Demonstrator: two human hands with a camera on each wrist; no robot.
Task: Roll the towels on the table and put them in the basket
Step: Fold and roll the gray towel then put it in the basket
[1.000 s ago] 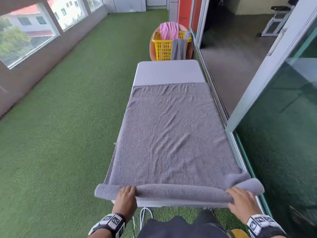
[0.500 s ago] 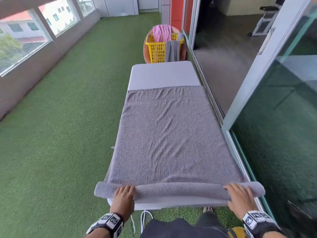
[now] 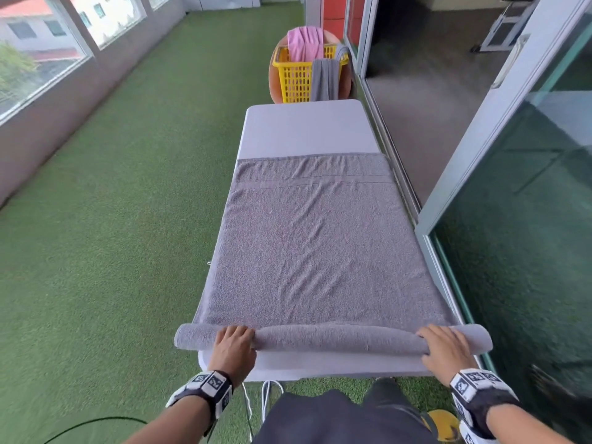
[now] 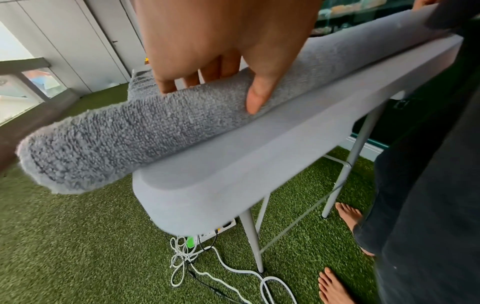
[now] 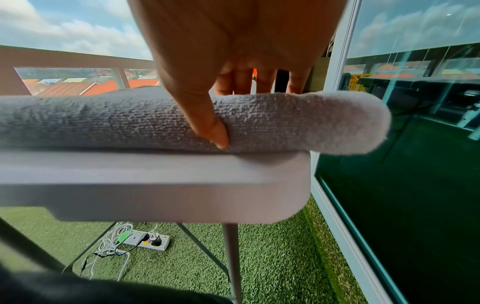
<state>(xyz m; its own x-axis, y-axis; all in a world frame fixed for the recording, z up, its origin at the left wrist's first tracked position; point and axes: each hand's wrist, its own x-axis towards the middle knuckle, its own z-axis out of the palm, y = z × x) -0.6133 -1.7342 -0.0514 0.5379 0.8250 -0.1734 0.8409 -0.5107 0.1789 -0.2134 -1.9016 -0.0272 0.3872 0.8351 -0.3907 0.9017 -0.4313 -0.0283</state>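
A grey towel (image 3: 314, 245) lies spread along the white table (image 3: 307, 129), and its near end is wound into a roll (image 3: 336, 338) at the table's front edge. My left hand (image 3: 235, 342) grips the roll near its left end, fingers (image 4: 168, 86) over the top and thumb on the near side. My right hand (image 3: 443, 346) grips it the same way near the right end, its thumb (image 5: 215, 131) pressed into the cloth. Both roll ends overhang the table's sides. Beyond the far end stands a yellow basket (image 3: 296, 75) holding a pink towel (image 3: 306, 43), with another grey towel (image 3: 325, 78) draped over its rim.
A glass sliding door (image 3: 512, 193) runs close along the table's right side. Green artificial turf (image 3: 128, 219) stretches wide on the left. Under the table lie a power strip (image 5: 150, 240) and white cables (image 4: 207, 265). My bare feet (image 4: 345, 214) stand by the table legs.
Both hands have turned the roll a little further away from me, leaving it tighter and more even; its loose, lifted right end is now wound in.
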